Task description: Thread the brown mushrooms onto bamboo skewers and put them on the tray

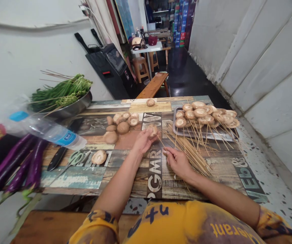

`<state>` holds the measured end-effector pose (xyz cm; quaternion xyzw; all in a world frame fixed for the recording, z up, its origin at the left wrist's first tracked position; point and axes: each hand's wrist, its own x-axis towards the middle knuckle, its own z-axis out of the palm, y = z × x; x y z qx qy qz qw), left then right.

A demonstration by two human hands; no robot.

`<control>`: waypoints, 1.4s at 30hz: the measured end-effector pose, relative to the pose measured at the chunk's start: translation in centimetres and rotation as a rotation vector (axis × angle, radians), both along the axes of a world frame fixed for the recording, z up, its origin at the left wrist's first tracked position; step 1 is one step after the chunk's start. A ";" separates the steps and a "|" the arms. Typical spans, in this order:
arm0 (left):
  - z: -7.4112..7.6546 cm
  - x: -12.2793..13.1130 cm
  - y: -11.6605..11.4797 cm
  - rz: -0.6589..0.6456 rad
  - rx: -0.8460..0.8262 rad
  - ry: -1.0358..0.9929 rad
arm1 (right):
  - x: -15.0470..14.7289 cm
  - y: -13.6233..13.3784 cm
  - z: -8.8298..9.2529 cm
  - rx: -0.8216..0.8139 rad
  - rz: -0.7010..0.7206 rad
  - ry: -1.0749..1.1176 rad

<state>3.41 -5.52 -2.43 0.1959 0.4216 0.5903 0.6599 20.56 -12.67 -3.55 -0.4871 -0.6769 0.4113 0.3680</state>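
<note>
Over the middle of the table, my left hand [145,141] is closed around a mushroom [153,130]. A thin wooden skewer [161,141] runs from that mushroom down to my right hand [178,162], which pinches its lower end. Whether the tip is inside the mushroom I cannot tell. Just beyond my right hand lies a bundle of loose skewers [193,154]. Left of my hands sits a pile of loose mushrooms [122,127], and a single mushroom [99,157] lies nearer to me. Skewered mushrooms [200,112] are heaped on a tray [227,136] at the right.
At the left are a plastic bottle [51,134] on its side, a black-handled knife [57,158], scissors [75,158] and purple eggplants [35,162]. A metal bowl [78,105] holds skewered greens [69,88]. One mushroom [150,102] lies by the far edge. Beyond stands a wooden bench [154,85].
</note>
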 end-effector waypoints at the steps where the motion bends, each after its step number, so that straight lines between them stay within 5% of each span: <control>1: 0.0 0.0 0.0 -0.002 0.009 0.009 | -0.1 0.0 0.0 -0.002 -0.004 0.001; 12: 0.0 0.5 -0.4 -0.019 0.042 0.010 | -0.6 0.3 -0.3 0.025 -0.024 0.069; 21: 1.0 0.6 -0.5 0.016 0.095 -0.052 | -0.7 -0.1 0.5 -0.117 0.090 0.224; 42: 0.3 1.9 -0.8 0.036 0.107 -0.052 | -1.0 -0.1 -0.2 -0.028 0.023 0.107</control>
